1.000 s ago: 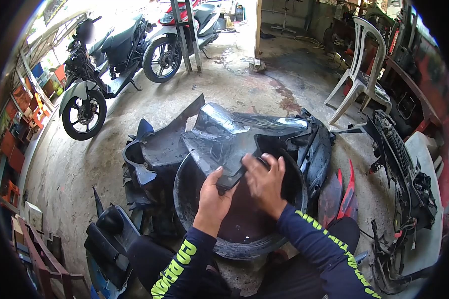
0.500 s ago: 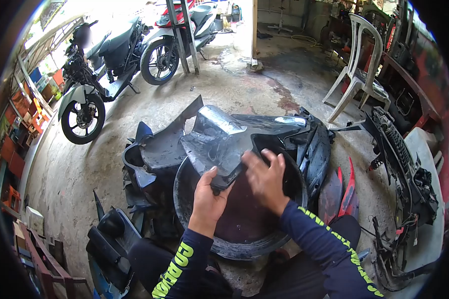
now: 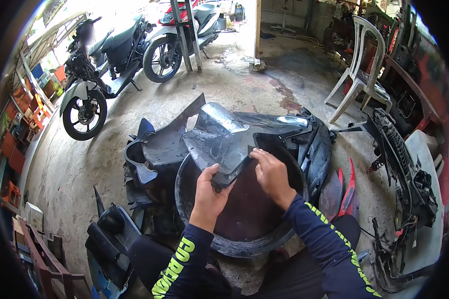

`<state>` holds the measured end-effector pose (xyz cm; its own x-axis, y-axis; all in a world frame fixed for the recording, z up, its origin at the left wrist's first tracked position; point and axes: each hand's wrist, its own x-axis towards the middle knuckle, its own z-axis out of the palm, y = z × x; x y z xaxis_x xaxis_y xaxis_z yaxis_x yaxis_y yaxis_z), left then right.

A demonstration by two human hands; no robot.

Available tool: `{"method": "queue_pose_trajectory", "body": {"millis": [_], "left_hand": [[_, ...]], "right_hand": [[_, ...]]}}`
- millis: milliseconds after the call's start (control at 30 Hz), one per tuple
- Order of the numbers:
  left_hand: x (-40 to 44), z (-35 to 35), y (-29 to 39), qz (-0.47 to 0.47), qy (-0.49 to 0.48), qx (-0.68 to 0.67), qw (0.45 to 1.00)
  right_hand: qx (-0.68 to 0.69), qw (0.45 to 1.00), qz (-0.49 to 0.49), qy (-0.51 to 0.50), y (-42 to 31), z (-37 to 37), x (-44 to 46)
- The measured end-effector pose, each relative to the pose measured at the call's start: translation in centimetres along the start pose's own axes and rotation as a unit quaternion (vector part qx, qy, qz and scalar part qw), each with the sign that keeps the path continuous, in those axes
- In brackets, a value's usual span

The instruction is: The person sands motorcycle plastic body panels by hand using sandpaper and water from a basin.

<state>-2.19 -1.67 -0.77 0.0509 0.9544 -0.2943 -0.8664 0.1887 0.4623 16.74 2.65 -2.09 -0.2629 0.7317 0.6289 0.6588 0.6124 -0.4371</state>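
Note:
A wet, dark plastic motorcycle fairing panel point(image 3: 224, 143) lies across the rim of a round black basin point(image 3: 257, 247) holding dark liquid. My left hand point(image 3: 210, 197) is closed on the panel's near corner, thumb on top and fingers underneath. At the panel's right edge, over the basin, is my right hand point(image 3: 273, 174). Its fingers are pinched together, with a small dark piece at the tips; whether that is a separate thing or the panel's edge I cannot tell.
More dark fairings point(image 3: 315, 154) lie right of the basin, with red panels point(image 3: 336, 199) below them. Other black parts point(image 3: 112, 236) sit at left. A motorcycle frame point(image 3: 401, 174) and a plastic chair point(image 3: 359, 74) stand at right. Two scooters, one partly stripped point(image 3: 102, 70), are parked behind.
My right hand, blurred with its fingers spread before, is now pinched at the panel's right edge. My left hand keeps its hold. The view has shifted slightly.

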Motion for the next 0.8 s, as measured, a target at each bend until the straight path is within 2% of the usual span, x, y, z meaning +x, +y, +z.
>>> {"method": "queue_pose_trajectory", "body": {"millis": [100, 200, 300, 333, 400, 433, 467, 567, 733, 800], "left_hand": [[0.1, 0.2, 0.4, -0.017, 0.000, -0.030, 0.999], [0.3, 0.2, 0.1, -0.028, 0.012, -0.011, 0.999], [0.7, -0.4, -0.2, -0.036, 0.012, -0.021, 0.999], [0.7, -0.3, -0.3, -0.037, 0.011, -0.018, 0.999], [0.4, -0.1, -0.3, -0.027, 0.032, -0.019, 0.999], [0.3, 0.2, -0.5, -0.019, 0.048, -0.004, 0.999], [0.4, 0.2, -0.6, -0.019, 0.047, -0.003, 0.999], [0.9, 0.1, -0.8, -0.004, 0.047, -0.020, 0.999], [0.2, 0.8, -0.7, -0.002, 0.061, 0.001, 0.998], [0.4, 0.6, -0.5, -0.005, 0.070, 0.010, 0.997]], "right_hand": [[-0.049, 0.998, -0.040, -0.006, -0.2, 0.8, -0.9], [-0.040, 0.999, 0.004, -0.022, 1.1, 1.1, -0.8], [-0.027, 0.995, -0.099, -0.011, -0.1, 1.8, -1.9], [-0.005, 0.994, -0.106, -0.017, -0.3, 1.9, -2.4], [0.002, 0.997, -0.083, -0.001, 1.8, 1.5, -1.3], [-0.007, 1.000, -0.026, 0.005, 2.6, 1.5, -0.7], [-0.007, 1.000, -0.026, 0.006, 2.6, 1.8, -1.2], [-0.006, 0.992, -0.122, 0.009, -0.9, 1.8, -2.5], [0.013, 0.999, -0.039, 0.008, 2.1, 1.2, -0.5], [0.050, 0.991, -0.120, 0.014, -0.7, 1.3, -1.7]]}}
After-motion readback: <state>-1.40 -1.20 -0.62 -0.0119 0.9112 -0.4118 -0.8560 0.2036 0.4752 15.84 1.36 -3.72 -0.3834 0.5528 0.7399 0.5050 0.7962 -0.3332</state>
